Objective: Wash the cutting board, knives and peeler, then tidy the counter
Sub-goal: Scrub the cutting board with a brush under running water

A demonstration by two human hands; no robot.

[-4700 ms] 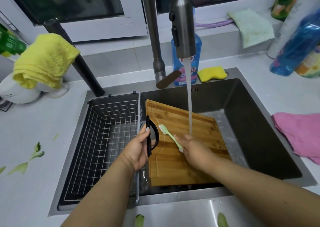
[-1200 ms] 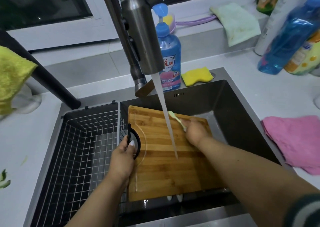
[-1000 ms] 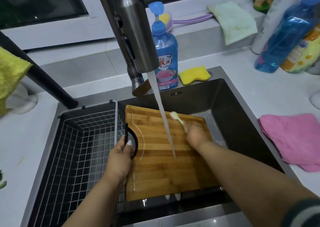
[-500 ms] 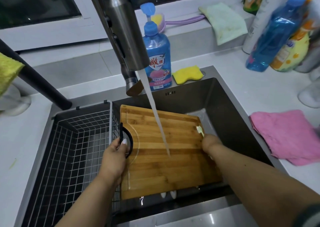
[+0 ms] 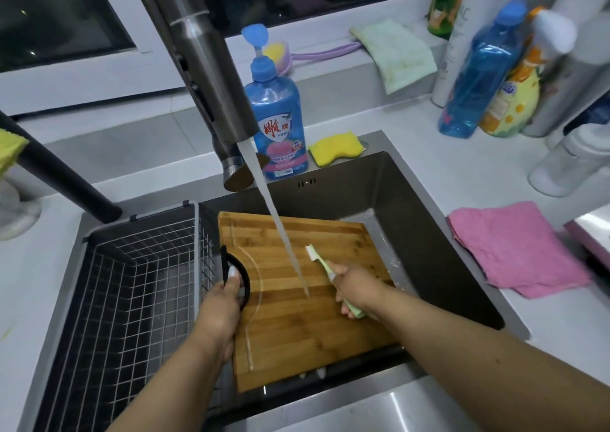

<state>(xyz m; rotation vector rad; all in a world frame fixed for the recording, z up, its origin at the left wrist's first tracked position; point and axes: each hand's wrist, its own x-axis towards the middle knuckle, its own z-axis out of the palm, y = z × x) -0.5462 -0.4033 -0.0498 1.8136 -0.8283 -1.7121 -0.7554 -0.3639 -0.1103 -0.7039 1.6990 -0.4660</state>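
Steel sink [image 5: 429, 200] cradles slatted bamboo cutting board [image 5: 297, 326] (wet, rectangular).

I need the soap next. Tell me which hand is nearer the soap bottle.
Right. The right hand scrubs the board in front of the soap bottle; the left hand grips the board's handle, lower and further left.

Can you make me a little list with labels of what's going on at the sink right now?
place: dark sink
being washed: wooden cutting board, tilted in the sink
water: running from faucet onto the board
left hand: grip on the board's black handle
right hand: grip on a green brush, bristles on the board
beside board: wire basket
behind sink: blue soap bottle, yellow sponge
on counter: pink cloth
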